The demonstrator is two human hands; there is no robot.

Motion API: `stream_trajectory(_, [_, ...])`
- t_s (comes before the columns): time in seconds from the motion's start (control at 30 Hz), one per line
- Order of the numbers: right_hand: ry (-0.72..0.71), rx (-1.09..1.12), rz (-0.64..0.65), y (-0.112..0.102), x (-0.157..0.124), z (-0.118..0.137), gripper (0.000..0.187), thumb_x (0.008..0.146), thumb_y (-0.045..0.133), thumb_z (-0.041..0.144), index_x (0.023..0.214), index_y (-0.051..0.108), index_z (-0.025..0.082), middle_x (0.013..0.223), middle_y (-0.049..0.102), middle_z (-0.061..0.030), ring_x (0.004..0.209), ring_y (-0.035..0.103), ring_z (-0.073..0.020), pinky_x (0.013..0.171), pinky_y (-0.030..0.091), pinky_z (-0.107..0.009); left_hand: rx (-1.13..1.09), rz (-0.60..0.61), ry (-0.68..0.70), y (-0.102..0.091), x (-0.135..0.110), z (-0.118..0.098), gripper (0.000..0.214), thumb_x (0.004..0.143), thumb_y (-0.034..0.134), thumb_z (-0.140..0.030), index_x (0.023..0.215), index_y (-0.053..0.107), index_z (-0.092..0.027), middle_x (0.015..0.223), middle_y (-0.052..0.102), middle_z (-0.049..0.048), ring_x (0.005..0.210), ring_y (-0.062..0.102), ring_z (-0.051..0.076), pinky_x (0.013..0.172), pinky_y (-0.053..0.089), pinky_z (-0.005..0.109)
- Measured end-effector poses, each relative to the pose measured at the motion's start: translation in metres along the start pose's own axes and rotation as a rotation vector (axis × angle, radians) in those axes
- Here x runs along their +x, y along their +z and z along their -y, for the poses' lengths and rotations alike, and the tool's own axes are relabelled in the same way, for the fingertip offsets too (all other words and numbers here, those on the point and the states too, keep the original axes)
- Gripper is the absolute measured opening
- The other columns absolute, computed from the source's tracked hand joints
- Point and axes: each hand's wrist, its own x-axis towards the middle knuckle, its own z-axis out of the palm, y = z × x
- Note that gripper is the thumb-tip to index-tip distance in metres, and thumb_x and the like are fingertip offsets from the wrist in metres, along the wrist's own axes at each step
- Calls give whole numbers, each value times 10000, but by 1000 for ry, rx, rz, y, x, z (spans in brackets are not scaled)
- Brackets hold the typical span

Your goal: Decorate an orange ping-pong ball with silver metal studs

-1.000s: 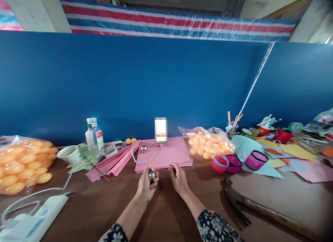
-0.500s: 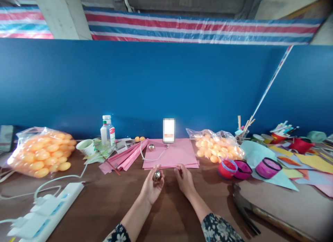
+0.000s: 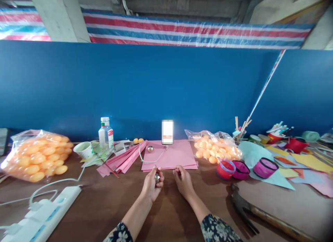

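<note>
Silver metal ball [image 3: 157,178] sits in the person's left hand [image 3: 151,187], the fingers curled around it; half a second ago it lay more exposed on an opened palm, so the hand has closed over it again — a sign, perhaps, that it is being turned or rolled in the grip. The right hand [image 3: 184,182] hangs just beside, loosely curled and narrow; whether its fingertips meet or pinch anything cannot be told. A second metal ball [image 3: 150,149] rests beyond the left hand on the pink paper sheets [image 3: 179,156], whose near edge runs just past both hands' fingertips. Bare brown tabletop [image 3: 166,207] gives open room between the forearms — the tighter limits are the claw hammer [image 3: 275,219] to the right hand's right and the white power strip [image 3: 62,202] well left of the left hand.
</note>
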Motion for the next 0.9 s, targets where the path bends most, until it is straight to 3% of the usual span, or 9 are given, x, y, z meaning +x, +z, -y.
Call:
stream_trajectory(0.13, [1,20,9,0,0,1,235,834,371,331,809,536,166,682,589,-25,600,541,-136,557,382,-210,3,-3,11,1,1,0,146,742,557,-248,722,502,-114,520,463,-23,375,403,28,287,191,102])
stream_trajectory(0.23, [5,39,15,0,0,1,221,835,375,307,831,546,167,711,607,-37,635,565,-145,587,408,-221,-13,0,42,0,2,0,155,755,537,-263,750,527,-108,546,494,-6,413,458,47,303,269,114])
stream_trajectory(0.37, [14,68,16,-1,0,1,198,821,403,268,902,557,173,836,636,-66,761,596,-164,688,444,-248,-74,30,71,3,5,1,185,799,451,-218,873,558,-87,756,596,84,696,599,133,582,502,231])
stream_trajectory(0.43, [11,73,20,-2,0,0,205,818,406,261,923,558,173,881,637,-77,801,598,-172,721,449,-265,-111,47,73,5,6,2,187,792,437,-146,914,558,-71,870,607,125,814,601,168,720,505,302])
stream_trajectory(0.5, [5,77,20,-2,0,0,212,818,403,259,930,559,169,883,638,-81,800,600,-176,720,456,-274,-118,66,85,6,8,4,189,778,455,-113,928,559,-66,922,606,143,853,597,181,759,497,324])
stream_trajectory(0.57, [-2,81,13,-2,0,0,209,813,408,254,923,562,165,863,640,-80,780,602,-176,706,463,-274,-77,56,98,6,9,6,172,770,491,-140,917,565,-85,894,615,122,816,604,164,715,508,290])
stream_trajectory(0.67, [-2,86,1,-1,1,0,189,802,422,238,901,568,170,828,642,-67,753,602,-169,688,467,-264,-2,-2,79,3,12,8,169,758,529,-238,876,565,-123,731,610,55,625,596,109,518,490,198])
stream_trajectory(0.77, [1,79,5,-1,1,-1,183,806,419,237,895,566,177,820,639,-62,740,600,-167,681,464,-262,27,-24,56,1,16,11,170,743,534,-311,757,536,-141,586,559,4,447,517,64,354,366,129])
stream_trajectory(0.9, [-1,62,18,-1,1,-2,184,817,413,262,894,559,181,834,634,-67,749,598,-174,679,460,-265,38,17,54,3,23,19,281,734,520,-394,614,449,-150,476,484,-28,320,373,26,280,159,103])
